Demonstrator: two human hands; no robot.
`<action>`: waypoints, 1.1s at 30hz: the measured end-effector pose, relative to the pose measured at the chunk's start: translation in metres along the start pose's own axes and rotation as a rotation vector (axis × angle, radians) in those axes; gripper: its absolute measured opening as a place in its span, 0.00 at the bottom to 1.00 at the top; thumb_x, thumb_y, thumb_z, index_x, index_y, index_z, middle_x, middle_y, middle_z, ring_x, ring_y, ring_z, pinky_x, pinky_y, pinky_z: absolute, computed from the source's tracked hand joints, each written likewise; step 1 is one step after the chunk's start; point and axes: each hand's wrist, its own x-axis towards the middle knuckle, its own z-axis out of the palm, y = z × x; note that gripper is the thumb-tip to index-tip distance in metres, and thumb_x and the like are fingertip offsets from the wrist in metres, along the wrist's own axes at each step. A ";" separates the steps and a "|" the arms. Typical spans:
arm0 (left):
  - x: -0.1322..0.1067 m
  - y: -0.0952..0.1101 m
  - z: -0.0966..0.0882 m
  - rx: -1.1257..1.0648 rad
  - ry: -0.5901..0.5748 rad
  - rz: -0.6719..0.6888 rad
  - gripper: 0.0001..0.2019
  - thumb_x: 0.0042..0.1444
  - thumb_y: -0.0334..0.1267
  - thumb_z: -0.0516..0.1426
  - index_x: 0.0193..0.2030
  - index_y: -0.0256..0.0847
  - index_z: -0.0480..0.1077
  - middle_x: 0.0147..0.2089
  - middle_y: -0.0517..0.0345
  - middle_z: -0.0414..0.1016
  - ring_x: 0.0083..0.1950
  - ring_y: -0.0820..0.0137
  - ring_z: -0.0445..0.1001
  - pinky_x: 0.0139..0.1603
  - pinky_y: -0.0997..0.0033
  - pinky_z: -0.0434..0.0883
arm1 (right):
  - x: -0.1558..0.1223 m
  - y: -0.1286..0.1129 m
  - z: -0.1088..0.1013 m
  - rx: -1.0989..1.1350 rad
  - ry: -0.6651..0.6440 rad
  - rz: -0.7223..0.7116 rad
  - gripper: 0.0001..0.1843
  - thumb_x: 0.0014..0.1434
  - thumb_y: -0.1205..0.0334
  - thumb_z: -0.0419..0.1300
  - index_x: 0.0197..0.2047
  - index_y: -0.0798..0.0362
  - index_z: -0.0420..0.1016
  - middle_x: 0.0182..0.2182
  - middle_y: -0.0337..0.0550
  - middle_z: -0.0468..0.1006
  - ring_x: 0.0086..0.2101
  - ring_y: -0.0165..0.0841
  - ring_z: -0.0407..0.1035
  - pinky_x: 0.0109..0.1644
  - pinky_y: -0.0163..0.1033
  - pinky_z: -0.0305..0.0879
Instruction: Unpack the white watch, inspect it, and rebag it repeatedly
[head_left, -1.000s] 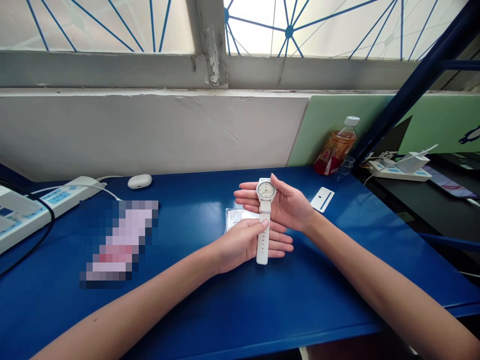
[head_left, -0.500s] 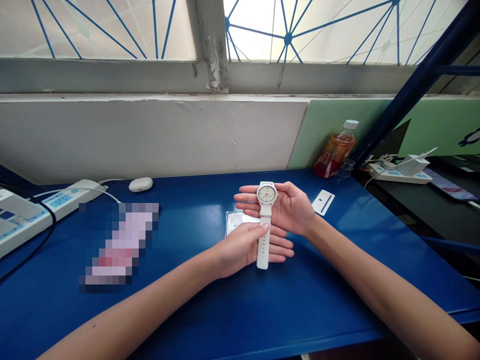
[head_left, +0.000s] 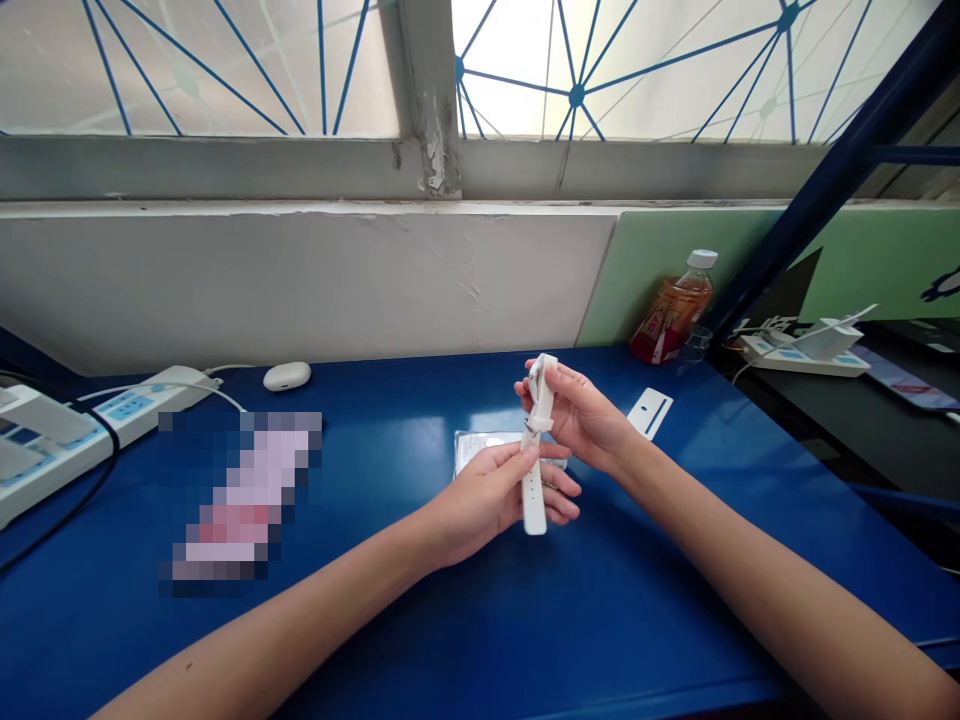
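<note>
A white wristwatch [head_left: 536, 440] is held upright over the blue table [head_left: 420, 620], turned edge-on so its dial faces left and is hard to see. My right hand [head_left: 581, 420] is closed around the watch case at the top, thumb and fingers pinching it. My left hand [head_left: 484, 490] grips the lower strap between thumb and fingers. Under the hands lies a small clear plastic bag [head_left: 476, 447] flat on the table.
A white card [head_left: 649, 413] lies right of the hands. An orange drink bottle [head_left: 673, 306] stands at the back right. A white earbud case [head_left: 287, 376] and a power strip [head_left: 90, 428] sit at the left, beside a blurred patch [head_left: 240, 500]. Another power strip [head_left: 802, 350] is at far right.
The watch has been rotated from dial-up on my flat right palm to edge-on; my right hand closed around the case. My left hand kept hold of the strap.
</note>
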 end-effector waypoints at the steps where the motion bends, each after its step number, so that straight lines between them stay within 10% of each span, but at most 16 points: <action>1: -0.001 0.000 0.001 0.000 -0.011 0.000 0.17 0.66 0.43 0.58 0.50 0.29 0.73 0.39 0.44 0.80 0.37 0.64 0.81 0.45 0.64 0.76 | -0.001 0.000 0.001 -0.004 -0.018 0.003 0.10 0.56 0.56 0.70 0.40 0.51 0.81 0.33 0.37 0.84 0.38 0.27 0.78 0.47 0.30 0.73; 9: -0.002 0.001 0.001 0.078 -0.045 -0.041 0.17 0.70 0.42 0.53 0.45 0.28 0.75 0.38 0.40 0.82 0.39 0.61 0.83 0.45 0.63 0.77 | -0.010 -0.005 0.008 -0.044 -0.263 0.195 0.15 0.64 0.61 0.61 0.53 0.54 0.78 0.47 0.47 0.84 0.53 0.37 0.75 0.63 0.46 0.66; 21: -0.001 0.001 0.003 0.145 -0.002 -0.044 0.16 0.68 0.41 0.55 0.48 0.26 0.75 0.48 0.33 0.80 0.49 0.54 0.81 0.54 0.54 0.75 | -0.008 -0.008 0.006 -0.006 -0.202 0.228 0.16 0.67 0.69 0.54 0.55 0.59 0.75 0.49 0.50 0.82 0.49 0.35 0.78 0.55 0.37 0.73; 33: -0.002 0.004 -0.001 0.067 -0.063 -0.093 0.17 0.71 0.37 0.50 0.50 0.26 0.75 0.49 0.32 0.80 0.49 0.56 0.81 0.54 0.56 0.74 | -0.009 -0.010 0.005 0.064 -0.299 0.273 0.30 0.72 0.51 0.39 0.58 0.61 0.72 0.56 0.55 0.77 0.58 0.41 0.70 0.67 0.50 0.57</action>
